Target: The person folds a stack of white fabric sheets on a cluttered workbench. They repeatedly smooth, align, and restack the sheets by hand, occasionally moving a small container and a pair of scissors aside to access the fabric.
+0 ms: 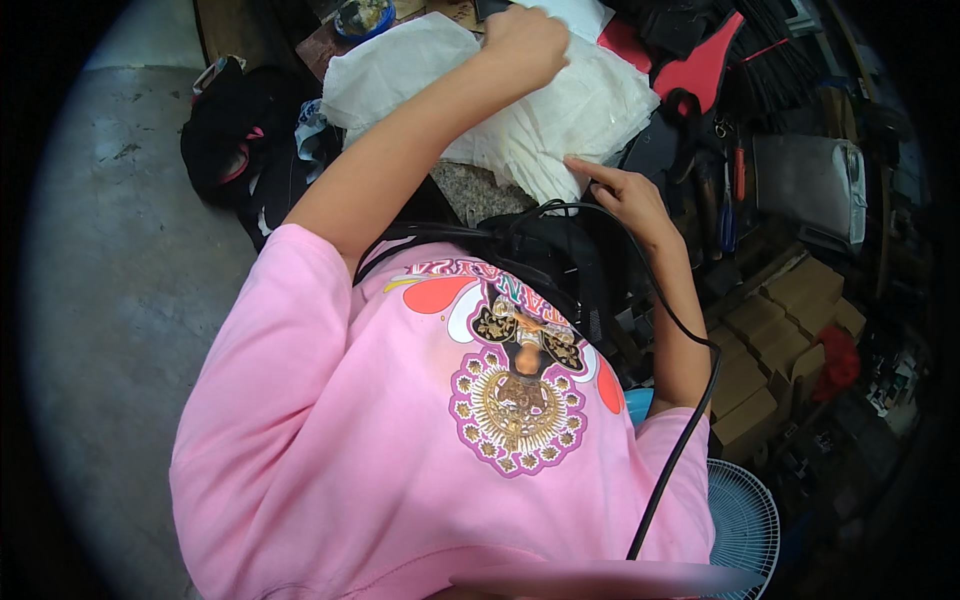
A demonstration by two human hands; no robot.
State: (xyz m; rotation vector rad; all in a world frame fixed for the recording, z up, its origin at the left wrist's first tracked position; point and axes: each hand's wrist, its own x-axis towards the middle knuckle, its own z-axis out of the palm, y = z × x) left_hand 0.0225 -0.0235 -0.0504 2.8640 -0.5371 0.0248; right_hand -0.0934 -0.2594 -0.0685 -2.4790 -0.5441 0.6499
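Note:
A crumpled white sheet (550,130), cloth or paper, lies spread over a work surface at the top of the view. My left hand (525,48) rests on its far part, closed with the knuckles up; whatever is under the fingers is hidden. Near the sheet's right edge is my right hand (632,205), its index finger stretched out to the pleated near corner and the other fingers loosely bent. Beneath the sheet a speckled grey stone-like slab (475,192) shows at the near side.
A blue-rimmed bowl (362,18) stands at the far left, above a black bag (240,140). Red-and-black material (700,65), a red-handled tool (740,172) and blue-handled pliers (727,225) lie right. Cardboard boxes (780,330), a fan (745,520) and a black cable (690,420) are nearer.

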